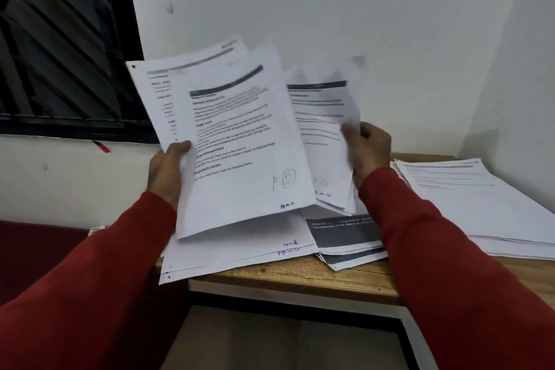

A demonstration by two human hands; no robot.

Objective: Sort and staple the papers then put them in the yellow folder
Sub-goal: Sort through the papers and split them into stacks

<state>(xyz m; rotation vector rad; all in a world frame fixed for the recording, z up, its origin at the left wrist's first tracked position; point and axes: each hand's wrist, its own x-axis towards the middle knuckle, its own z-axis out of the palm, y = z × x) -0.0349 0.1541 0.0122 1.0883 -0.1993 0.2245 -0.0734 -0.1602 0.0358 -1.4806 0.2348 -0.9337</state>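
Papers (pixel 240 141) were held up in both hands above a wooden table (pixel 288 275), fanned out in front of a white wall (pixel 330 3). The left hand (pixel 168 171) gripped one bundle by its left edge, thumb curled over the front sheet, which carried printed headings and a handwritten circled mark low on the page. The right hand (pixel 368 150) pinched a second bundle (pixel 321 135) by its right edge; those pages were blurred and sat partly behind the left bundle, overlapping it. Both arms wore red sleeves (pixel 450 249).

Under the raised papers, more loose sheets (pixel 249 252) lay on the table, their near corners hanging over its front edge, with handwritten page numbers in blue ink at the bottom. Just beside them to the right lay a few sheets with dark grey printed bands (pixel 345 233), slightly skewed. Further right, near the corner of the wall, a separate neat stack of printed pages (pixel 468 204) rested flat on the table, apart from the loose ones.

On the left, a dark window with a metal grille (pixel 60 39) filled the upper corner, and a red pen (pixel 100 146) lay on the sill below it. A dark red seat (pixel 39 249) showed beneath the left arm.
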